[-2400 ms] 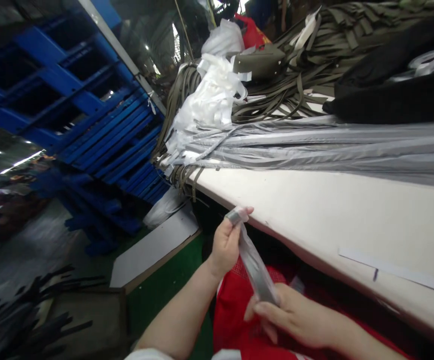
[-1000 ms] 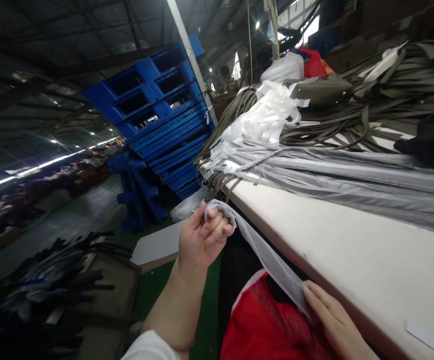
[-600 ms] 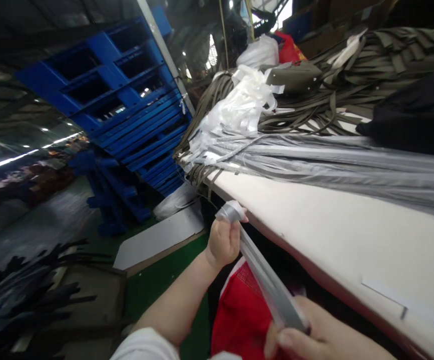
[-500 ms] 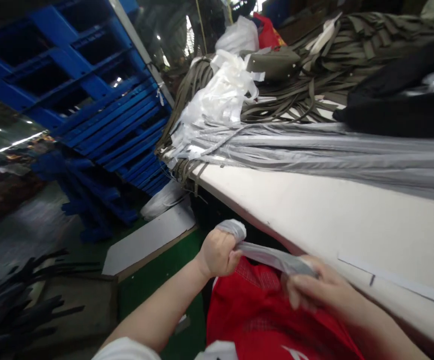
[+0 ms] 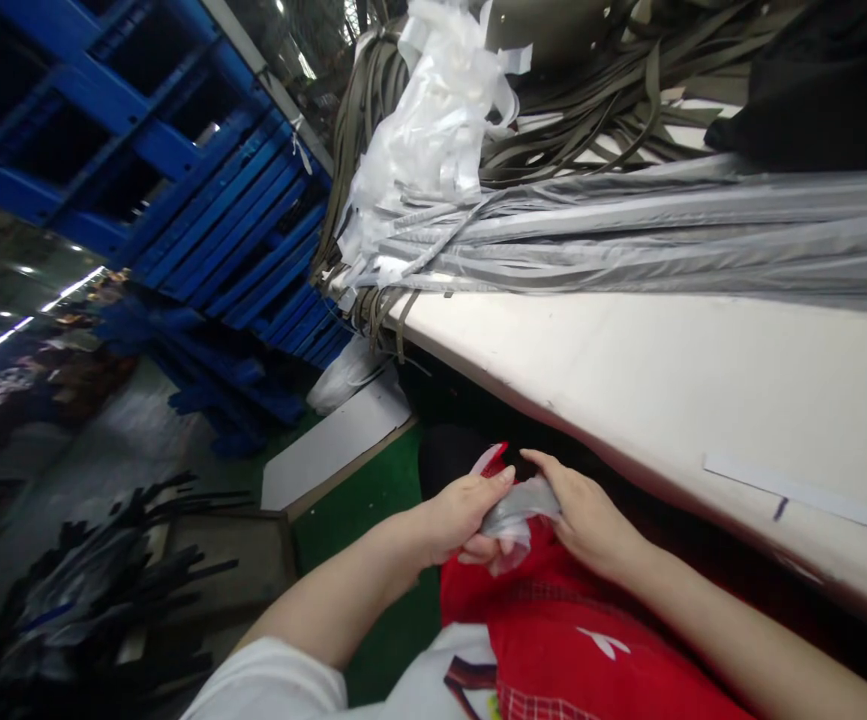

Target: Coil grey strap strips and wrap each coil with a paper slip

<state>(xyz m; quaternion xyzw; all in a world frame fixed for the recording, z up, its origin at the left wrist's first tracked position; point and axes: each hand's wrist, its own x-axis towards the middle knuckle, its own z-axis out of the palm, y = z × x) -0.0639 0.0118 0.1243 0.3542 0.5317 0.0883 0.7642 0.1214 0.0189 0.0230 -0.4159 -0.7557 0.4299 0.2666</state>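
Note:
A bunched grey strip (image 5: 515, 508) lies between my two hands, in front of the red apron (image 5: 553, 620). My left hand (image 5: 470, 515) is closed round its left part, thumb on top. My right hand (image 5: 587, 515) touches the strip's right end with its palm side; its index finger is stretched out and its lower fingers are hidden. On the white table (image 5: 628, 370), long grey strips (image 5: 665, 235) run off to the right, with a heap of white strips (image 5: 433, 120) at their left end.
Blue pallets (image 5: 140, 150) stand at the left beyond the table corner. Olive straps (image 5: 583, 130) and black cloth (image 5: 838, 90) lie at the table's back. A white board (image 5: 339, 440) and a pile of black strips (image 5: 95, 590) are low at the left.
My hands have come together, and the grey strip stretched between them is now bunched up. My right hand has moved left and its fingers have loosened. The view has tilted down.

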